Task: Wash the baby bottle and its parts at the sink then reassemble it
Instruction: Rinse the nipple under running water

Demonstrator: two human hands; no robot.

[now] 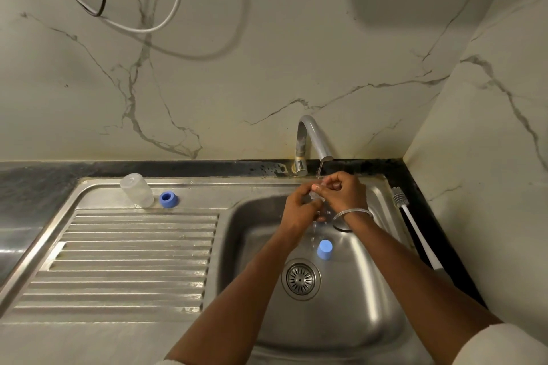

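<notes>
- Head view, hands: my left hand (299, 209) and right hand (341, 192) meet under the tap (313, 139), over the back of the basin (382, 290). The fingers of both are curled and pinch a small clear part (316, 195) between them. I judge it to be the teat, but it is too small and glassy to confirm. Water (319, 169) falls from the spout onto that spot and drips below.
- Head view, key relation: the bottle body (137, 190) lies on its side on the sink's back ledge, well to the left of both hands. Its long axis runs from back-left to front-right. The blue ring (169, 199) stands just beside its nearer end; I cannot tell whether they touch. My left hand is the nearer one for either. Reassembly would call for a leftward reach across the basin rim.
- Head view, other parts: the blue cap (324, 249) sits in the basin, below my hands and just above the drain (301, 278). The bottle brush (415, 231) lies along the black counter strip to my right, bristles toward the wall.
- Head view, surface: the steel sink is wet and glossy, and the ribbed drainboard (133, 261) lies left of the basin. I judge wet plastic on it may slide.
- Head view, room: marble-patterned wall panels (267, 68) meet in a corner at the right, and cables (166, 18) hang at the upper left. A bangle (351, 213) rings my right wrist.
</notes>
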